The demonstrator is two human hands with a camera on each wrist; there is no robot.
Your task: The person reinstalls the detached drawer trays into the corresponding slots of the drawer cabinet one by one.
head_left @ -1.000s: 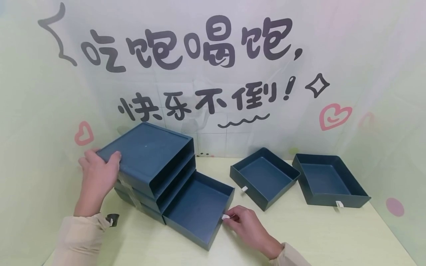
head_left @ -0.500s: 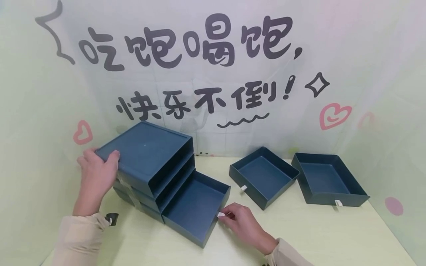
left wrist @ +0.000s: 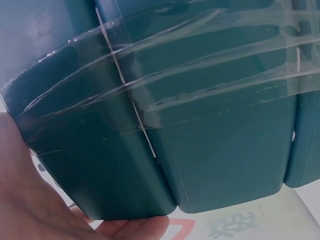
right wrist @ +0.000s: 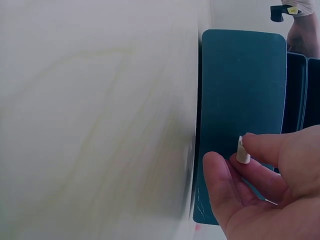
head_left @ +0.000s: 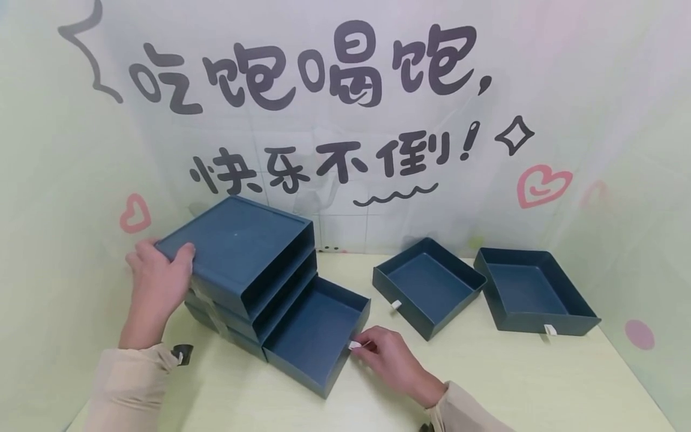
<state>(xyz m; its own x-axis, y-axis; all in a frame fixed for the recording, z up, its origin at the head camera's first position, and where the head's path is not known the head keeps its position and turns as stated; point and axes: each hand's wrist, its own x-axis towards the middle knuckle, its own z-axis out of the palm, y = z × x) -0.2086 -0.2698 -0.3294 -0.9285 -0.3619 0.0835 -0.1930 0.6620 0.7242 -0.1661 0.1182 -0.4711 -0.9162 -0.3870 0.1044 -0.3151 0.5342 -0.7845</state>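
A dark blue drawer unit [head_left: 232,246] of three stacked tiers stands at the left, its top two slots open at the front. My left hand [head_left: 159,285] grips its rear left corner, thumb on the top and fingers over the back edge. From the lowest slot a drawer [head_left: 315,336] sticks well out, with nothing in it. My right hand [head_left: 391,360] pinches the white pull tab [head_left: 354,345] on that drawer's front. In the right wrist view the tab sits at the fingertips, against the drawer's flat front panel [right wrist: 242,80].
Two loose dark blue drawers, a nearer one [head_left: 426,288] and one farther right [head_left: 534,294], rest on the pale table [head_left: 486,384]. A printed curtain [head_left: 345,132] hangs behind. Clear tape [left wrist: 200,65] wraps the unit's side.
The lowest drawer has slid a little farther into the unit, leftward, with my right hand following on its tab. My left hand keeps its hold on the corner.
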